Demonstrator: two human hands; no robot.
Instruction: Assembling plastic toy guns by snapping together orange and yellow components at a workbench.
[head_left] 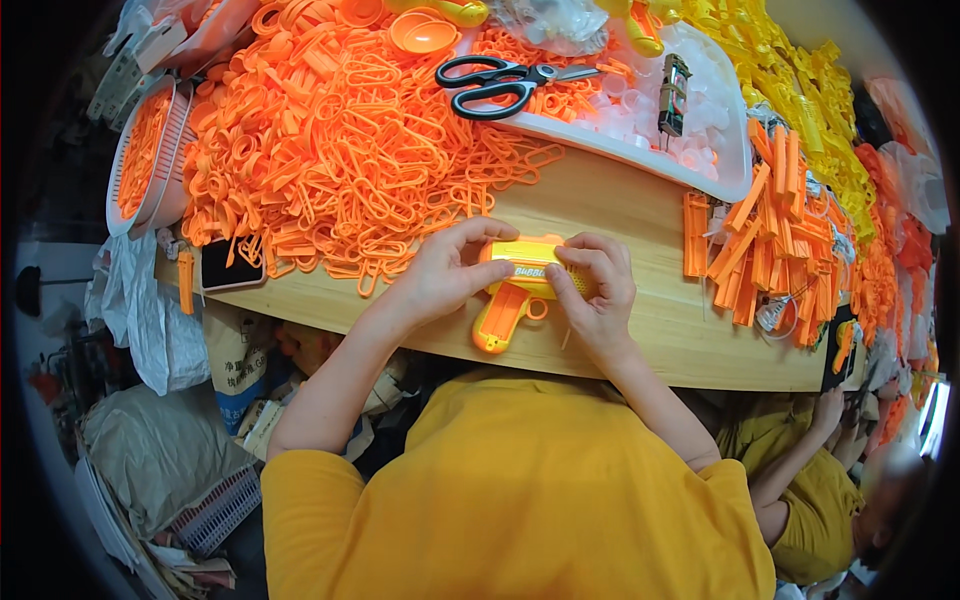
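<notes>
Left hand [452, 268] and right hand [604, 298] pinched, fingers-and-thumbs, on the yellow-and-orange plastic pistol-shaped toy [507, 305] over the pale wooden tabletop [645, 250] near its front edge, looks like press-fitting, next move probably needs even thumb pressure, parts aligned

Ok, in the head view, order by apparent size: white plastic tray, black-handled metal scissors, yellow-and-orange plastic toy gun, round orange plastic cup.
1. White tray
2. Scissors and toy gun: too alike to rank, gun partly hidden
3. Orange cup
</notes>
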